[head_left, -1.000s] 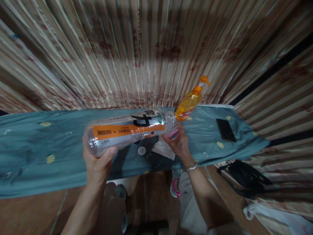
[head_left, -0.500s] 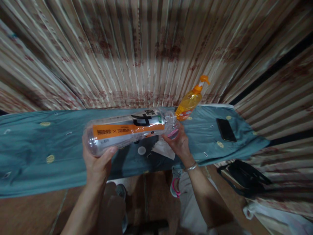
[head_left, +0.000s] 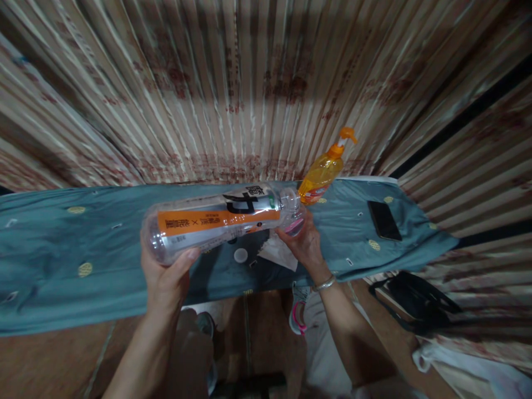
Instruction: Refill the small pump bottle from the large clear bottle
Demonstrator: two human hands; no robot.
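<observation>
A large clear plastic bottle [head_left: 216, 221] with an orange and black label lies sideways in the air above the table. My left hand [head_left: 166, 277] is wrapped round its base end from below. My right hand [head_left: 305, 244] holds the neck end, fingers closed around the mouth, where something pink shows. A small white cap [head_left: 240, 255] lies on the cloth under the bottle, beside a white tissue [head_left: 279, 252].
A table covered with a teal cloth [head_left: 62, 249] runs across the view in front of striped curtains. An orange pump bottle [head_left: 324, 172] stands at the back. A black phone [head_left: 384, 220] lies to the right. A black bag [head_left: 415, 302] sits on the floor at right.
</observation>
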